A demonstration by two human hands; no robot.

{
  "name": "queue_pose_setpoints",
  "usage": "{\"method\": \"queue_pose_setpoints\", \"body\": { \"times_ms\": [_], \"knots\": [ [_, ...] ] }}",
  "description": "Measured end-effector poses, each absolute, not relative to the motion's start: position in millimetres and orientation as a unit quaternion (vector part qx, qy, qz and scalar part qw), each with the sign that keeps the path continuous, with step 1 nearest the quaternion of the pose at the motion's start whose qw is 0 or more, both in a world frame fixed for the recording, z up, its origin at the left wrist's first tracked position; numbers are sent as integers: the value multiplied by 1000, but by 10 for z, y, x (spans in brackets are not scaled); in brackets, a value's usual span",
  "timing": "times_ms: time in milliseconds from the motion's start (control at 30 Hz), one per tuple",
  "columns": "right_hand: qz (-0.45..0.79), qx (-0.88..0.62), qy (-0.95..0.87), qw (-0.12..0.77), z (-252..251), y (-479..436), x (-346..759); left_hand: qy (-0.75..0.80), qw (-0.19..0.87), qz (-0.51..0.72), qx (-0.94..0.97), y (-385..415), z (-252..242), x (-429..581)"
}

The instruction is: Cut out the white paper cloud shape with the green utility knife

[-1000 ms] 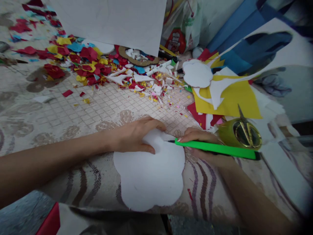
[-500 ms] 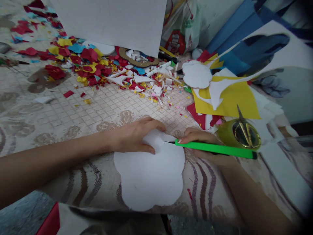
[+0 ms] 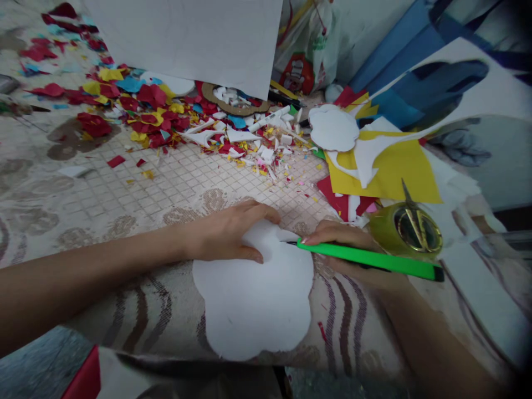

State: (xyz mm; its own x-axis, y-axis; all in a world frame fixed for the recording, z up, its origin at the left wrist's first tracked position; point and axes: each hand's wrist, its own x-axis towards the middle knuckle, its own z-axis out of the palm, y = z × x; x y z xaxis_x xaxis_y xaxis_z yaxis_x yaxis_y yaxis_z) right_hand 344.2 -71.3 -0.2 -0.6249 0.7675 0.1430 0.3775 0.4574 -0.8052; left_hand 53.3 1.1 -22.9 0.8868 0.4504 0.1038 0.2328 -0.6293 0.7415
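Note:
A white scalloped sheet (image 3: 257,305), shaped like a flower, lies flat at the table's front edge. My left hand (image 3: 228,233) holds it down from the left, thumb across its top and the other fingers curved toward its far edge. My right hand (image 3: 344,238) is closed round a green utility knife (image 3: 369,257). The knife's thin dark blade touches the sheet near its upper right edge, a short way from my left fingers. Part of the sheet is hidden under my left hand.
Paper scraps (image 3: 153,100) and white offcuts (image 3: 241,133) litter the far side. Right of my hands, scissors (image 3: 411,216) rest in a tape roll (image 3: 386,227). Another scalloped piece (image 3: 334,127) lies by yellow paper (image 3: 399,166). A large white sheet (image 3: 187,39) stands behind.
The rear end of the utility knife has swung slightly toward me and to the right. Its blade stays at nearly the same spot, and my left hand has barely moved.

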Motion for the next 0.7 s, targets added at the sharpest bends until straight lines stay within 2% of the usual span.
{"method": "queue_pose_setpoints", "body": {
  "times_ms": [167, 367, 700],
  "knots": [
    [375, -349, -822, 248, 21, -754, 3437, 196, 381, 146, 892, 5, -253, 520],
    [341, -414, -785, 310, 45, -814, 3483, 199, 367, 153, 896, -7, -246, 510],
    [377, -430, -763, 301, -45, -839, 3428, 219, 297, 135, 919, -31, -144, 486]
  ]
}}
